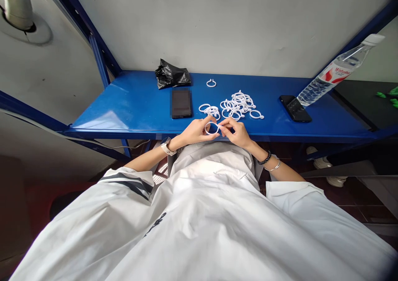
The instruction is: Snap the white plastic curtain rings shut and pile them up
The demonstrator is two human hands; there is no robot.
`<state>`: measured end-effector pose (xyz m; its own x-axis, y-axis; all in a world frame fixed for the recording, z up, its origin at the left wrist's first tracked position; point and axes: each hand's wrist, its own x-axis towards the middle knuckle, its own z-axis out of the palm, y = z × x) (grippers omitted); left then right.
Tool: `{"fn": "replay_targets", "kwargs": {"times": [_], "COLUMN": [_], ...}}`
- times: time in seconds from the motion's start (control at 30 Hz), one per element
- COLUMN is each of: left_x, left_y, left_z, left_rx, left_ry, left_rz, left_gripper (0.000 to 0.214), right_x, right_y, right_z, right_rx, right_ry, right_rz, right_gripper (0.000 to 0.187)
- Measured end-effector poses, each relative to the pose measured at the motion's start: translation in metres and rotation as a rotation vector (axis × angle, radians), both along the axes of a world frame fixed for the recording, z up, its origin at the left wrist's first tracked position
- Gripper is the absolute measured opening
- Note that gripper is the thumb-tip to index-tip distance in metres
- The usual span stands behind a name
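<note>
Just over the front edge of the blue table [133, 102], a white plastic ring [211, 133] is held between both hands. My left hand [199, 130] grips the ring's left side, its thumb and fingers closed around it. On the right, my right hand [235, 131] pinches the ring near its small end tabs, which the fingertips partly hide. Beyond my hands lies a pile of white rings [238, 104], with a smaller cluster of rings [210, 111] to its left. One single ring [211, 83] rests apart, farther back.
A black plastic bag [172, 75] and a dark flat rectangular box [181, 103] lie left of the rings. At the right stand a water bottle [336, 75] and, beside its base, a black phone [297, 108]. Blue frame posts [98, 59] rise at the left.
</note>
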<state>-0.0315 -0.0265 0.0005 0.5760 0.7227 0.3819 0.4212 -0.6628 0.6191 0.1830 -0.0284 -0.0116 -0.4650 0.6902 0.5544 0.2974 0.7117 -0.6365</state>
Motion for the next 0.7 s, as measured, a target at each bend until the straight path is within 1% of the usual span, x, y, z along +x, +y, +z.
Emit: {"fn": "replay_targets", "kwargs": {"times": [0.23,0.43,0.7], "left_x": [-0.0006,-0.0006,-0.0002], "left_y": [-0.0013,-0.0012,-0.0015], "left_z": [0.0,-0.0003,0.0002], "left_rx": [0.02,0.027,0.022], "left_ry": [-0.005,-0.006,0.011], "left_rz": [-0.007,-0.011,-0.003], "left_gripper": [0.043,0.044,0.043], "right_x": [-0.0002,0.0001,0.0005], "right_y": [0.001,0.0008,0.0019], "right_z": [-0.0008,-0.0012,-0.0018], "right_rx": [-0.015,-0.011,-0.018], "right_ry": [-0.009,-0.015,-0.027], "right_rz": [0.003,0.007,0.018], "right_gripper": [0.027,0.023,0.022]}}
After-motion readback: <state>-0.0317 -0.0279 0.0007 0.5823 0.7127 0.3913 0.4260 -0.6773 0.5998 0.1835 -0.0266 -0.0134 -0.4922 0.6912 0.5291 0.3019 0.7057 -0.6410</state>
